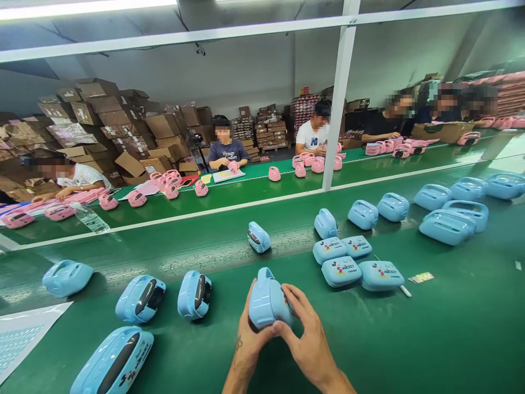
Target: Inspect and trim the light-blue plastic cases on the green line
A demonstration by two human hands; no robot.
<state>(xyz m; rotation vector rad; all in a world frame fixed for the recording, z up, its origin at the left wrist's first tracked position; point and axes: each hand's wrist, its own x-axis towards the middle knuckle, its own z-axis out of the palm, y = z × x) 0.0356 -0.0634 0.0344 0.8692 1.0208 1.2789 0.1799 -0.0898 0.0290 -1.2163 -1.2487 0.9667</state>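
A light blue plastic case with a top handle [268, 302] is held between both hands just above the green table. My left hand [250, 336] wraps its left and lower side. On the right side lie the fingers of my right hand [305, 328], with the thumb at the front near the left thumb. Part of a printed picture shows by the right fingertips. To the left stand two blue cases with dark fronts [194, 295], [140, 298] and a printed one [112, 361]. Several printed blue cases [340, 271] lie to the right.
A sticker sheet [28, 334] lies at left. More blue cases [447, 225] stand along the belt [221, 254]. A white pen [405, 291] and small packet [421, 278] lie right. Beyond a white post [339, 98], several people sit among pink cases [274, 174].
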